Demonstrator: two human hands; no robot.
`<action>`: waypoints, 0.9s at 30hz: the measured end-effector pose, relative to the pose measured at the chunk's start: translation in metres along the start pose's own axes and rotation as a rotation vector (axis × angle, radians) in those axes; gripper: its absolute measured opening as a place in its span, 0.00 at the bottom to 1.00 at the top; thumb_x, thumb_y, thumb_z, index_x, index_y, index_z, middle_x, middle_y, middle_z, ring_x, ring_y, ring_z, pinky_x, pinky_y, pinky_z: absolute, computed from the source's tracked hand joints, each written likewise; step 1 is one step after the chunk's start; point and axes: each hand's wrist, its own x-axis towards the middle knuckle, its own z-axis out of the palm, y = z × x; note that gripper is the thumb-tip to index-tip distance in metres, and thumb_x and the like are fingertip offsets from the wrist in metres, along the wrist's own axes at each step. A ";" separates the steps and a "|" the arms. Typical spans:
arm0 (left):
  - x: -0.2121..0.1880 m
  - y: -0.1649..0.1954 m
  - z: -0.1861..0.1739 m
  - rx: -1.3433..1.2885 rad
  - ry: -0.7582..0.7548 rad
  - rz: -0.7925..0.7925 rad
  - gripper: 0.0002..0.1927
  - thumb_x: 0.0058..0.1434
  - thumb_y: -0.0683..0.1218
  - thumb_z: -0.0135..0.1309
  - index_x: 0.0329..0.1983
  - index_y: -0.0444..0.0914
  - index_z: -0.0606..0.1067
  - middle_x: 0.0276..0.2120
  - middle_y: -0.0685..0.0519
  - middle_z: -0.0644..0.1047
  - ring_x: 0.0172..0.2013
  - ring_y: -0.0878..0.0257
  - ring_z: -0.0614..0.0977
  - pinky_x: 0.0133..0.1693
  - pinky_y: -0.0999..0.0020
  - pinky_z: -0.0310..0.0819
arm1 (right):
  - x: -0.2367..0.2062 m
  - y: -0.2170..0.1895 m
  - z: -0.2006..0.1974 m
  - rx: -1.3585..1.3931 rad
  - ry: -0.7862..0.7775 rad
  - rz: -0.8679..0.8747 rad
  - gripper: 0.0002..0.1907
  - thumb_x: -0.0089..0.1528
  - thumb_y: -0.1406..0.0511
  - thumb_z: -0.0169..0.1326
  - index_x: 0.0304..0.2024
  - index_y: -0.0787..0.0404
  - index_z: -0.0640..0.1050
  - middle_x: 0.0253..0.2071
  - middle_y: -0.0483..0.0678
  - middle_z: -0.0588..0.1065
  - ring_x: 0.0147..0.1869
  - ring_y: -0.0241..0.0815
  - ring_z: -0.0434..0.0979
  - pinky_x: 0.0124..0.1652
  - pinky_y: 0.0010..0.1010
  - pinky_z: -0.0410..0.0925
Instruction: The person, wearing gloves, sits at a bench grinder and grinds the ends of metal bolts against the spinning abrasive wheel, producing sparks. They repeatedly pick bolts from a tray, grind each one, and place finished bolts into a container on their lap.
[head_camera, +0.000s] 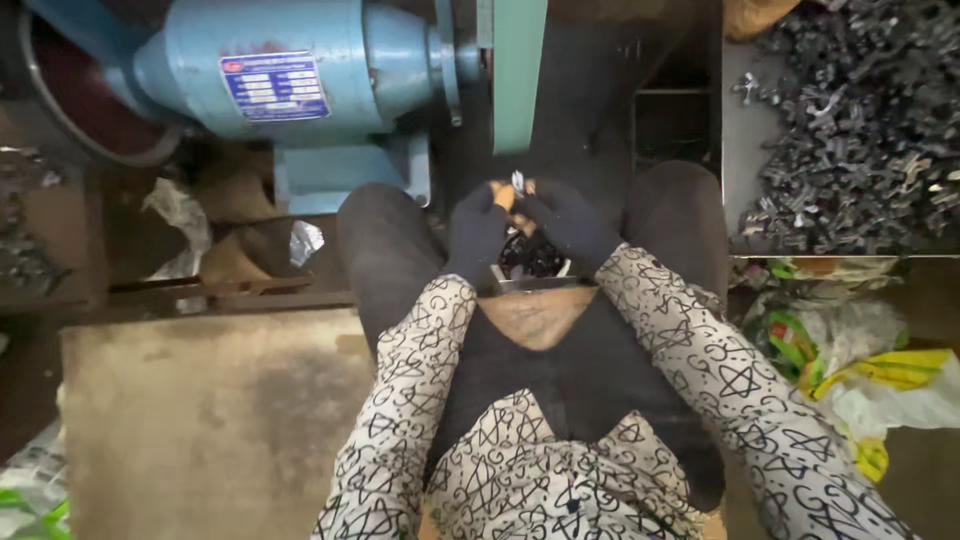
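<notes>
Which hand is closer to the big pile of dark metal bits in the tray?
Right. The right hand is on the side of the metal pile; the left hand is farther away, beside it, toward the blue motor.

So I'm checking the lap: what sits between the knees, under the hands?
Head view: a small metal tray of dark parts, below both gloved hands.

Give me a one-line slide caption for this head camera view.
Gloved left hand and right hand pinch a small metal part beside a blue motor.
</notes>
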 end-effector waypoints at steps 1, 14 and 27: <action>0.001 0.003 0.003 -0.130 -0.027 0.025 0.09 0.70 0.44 0.52 0.44 0.34 0.79 0.32 0.54 0.79 0.29 0.69 0.77 0.32 0.70 0.74 | 0.004 -0.003 -0.002 0.114 -0.013 -0.048 0.15 0.70 0.60 0.49 0.52 0.64 0.78 0.36 0.44 0.77 0.37 0.31 0.72 0.38 0.27 0.68; 0.017 0.015 0.008 0.247 0.183 0.031 0.11 0.69 0.47 0.55 0.45 0.34 0.78 0.29 0.48 0.79 0.31 0.60 0.80 0.35 0.63 0.74 | 0.037 0.007 -0.003 -0.015 0.041 -0.006 0.12 0.70 0.62 0.51 0.42 0.65 0.78 0.32 0.45 0.77 0.36 0.31 0.74 0.36 0.28 0.69; 0.006 0.025 0.014 -0.036 -0.050 0.136 0.14 0.74 0.46 0.52 0.57 0.33 0.76 0.48 0.51 0.80 0.46 0.68 0.80 0.51 0.71 0.75 | 0.004 -0.015 -0.005 -0.043 0.195 0.038 0.12 0.70 0.62 0.53 0.44 0.66 0.79 0.34 0.44 0.79 0.38 0.30 0.76 0.39 0.25 0.71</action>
